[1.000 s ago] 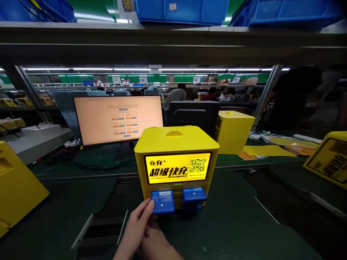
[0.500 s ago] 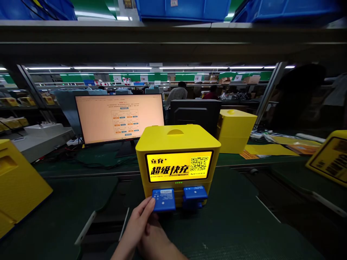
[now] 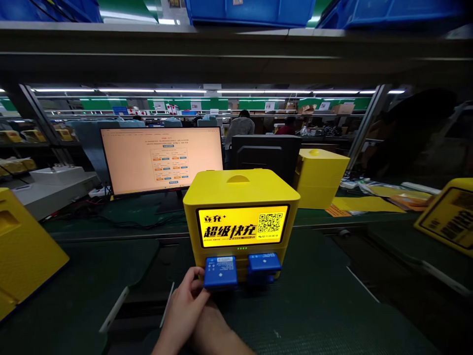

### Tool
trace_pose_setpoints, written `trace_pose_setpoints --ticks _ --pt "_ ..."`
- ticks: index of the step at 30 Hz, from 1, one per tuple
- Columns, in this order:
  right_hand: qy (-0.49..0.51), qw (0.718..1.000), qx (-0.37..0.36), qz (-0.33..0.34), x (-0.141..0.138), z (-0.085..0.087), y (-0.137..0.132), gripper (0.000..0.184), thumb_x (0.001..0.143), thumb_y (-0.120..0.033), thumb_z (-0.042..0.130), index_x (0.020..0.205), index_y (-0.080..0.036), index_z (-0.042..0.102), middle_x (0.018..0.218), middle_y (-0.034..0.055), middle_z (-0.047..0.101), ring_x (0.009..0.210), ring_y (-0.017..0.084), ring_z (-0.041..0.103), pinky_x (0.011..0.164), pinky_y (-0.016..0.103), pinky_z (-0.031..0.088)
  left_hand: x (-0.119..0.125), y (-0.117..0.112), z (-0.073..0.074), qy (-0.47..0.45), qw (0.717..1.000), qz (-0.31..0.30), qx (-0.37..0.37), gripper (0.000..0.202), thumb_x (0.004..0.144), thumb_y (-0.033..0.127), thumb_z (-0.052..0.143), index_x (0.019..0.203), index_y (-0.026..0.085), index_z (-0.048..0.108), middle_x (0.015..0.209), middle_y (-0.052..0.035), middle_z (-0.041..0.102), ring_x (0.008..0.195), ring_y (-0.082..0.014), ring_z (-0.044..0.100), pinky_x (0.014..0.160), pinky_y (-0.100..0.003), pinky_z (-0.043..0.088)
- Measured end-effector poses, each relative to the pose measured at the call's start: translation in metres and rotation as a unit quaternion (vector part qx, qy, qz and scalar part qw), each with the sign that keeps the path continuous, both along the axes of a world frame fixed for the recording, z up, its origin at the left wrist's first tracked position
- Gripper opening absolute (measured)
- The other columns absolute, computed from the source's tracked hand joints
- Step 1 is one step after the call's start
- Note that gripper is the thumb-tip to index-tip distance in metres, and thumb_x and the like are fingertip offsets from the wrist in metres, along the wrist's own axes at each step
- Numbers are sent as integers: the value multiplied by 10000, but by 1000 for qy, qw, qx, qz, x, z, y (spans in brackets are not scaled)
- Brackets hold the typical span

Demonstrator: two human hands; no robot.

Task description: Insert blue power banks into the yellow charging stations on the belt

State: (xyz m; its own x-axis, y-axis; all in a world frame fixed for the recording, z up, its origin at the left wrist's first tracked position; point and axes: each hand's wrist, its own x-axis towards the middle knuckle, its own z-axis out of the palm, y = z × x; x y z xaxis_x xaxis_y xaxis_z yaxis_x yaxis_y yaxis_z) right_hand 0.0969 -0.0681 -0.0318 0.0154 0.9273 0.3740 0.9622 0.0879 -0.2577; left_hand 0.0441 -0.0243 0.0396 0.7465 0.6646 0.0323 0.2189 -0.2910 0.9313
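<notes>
A yellow power bank cabinet (image 3: 242, 185) with a lit front panel stands before me. Two blue power banks stick out of its lower front, a left one (image 3: 220, 272) and a right one (image 3: 264, 263). Below the right one, part of another blue piece shows. My left hand (image 3: 185, 303) is at the left edge of the left power bank, its fingers bent and its thumb near the lower corner; what lies between them is hidden. My right hand (image 3: 210, 323) reaches in under that power bank, behind my left hand, and its fingers are hidden.
A lit monitor (image 3: 162, 160) stands behind on the left, a dark screen back (image 3: 265, 153) on the right. More yellow cabinets stand at left (image 3: 25, 256), back right (image 3: 320, 177) and far right (image 3: 451, 219). Overhead, a shelf (image 3: 236, 44) holds blue bins.
My left thumb has come off the top of the left power bank and down to its lower corner. The fingers now bend at its left edge. The power banks look unmoved.
</notes>
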Motion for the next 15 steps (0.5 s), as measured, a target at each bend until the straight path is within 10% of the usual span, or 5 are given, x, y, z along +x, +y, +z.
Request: trace_pose_setpoints --ticks 6,15 --pt "-38 999 33 1 -2 5 3 598 855 -165 476 1396 -90 234 1370 161 408 1230 294 404 985 477 417 -4 9 -9 127 980 35 151 418 717 478 412 987 227 610 986 -73 635 994 -314 532 921 -498 349" --pt "-46 998 -50 9 -2 9 1 401 816 -155 516 1190 -12 532 1169 178 590 1050 291 566 907 403 496 1 16 -15 16 998 -57 3 434 743 494 469 971 179 663 1046 -92 649 1001 -307 556 920 -410 415"
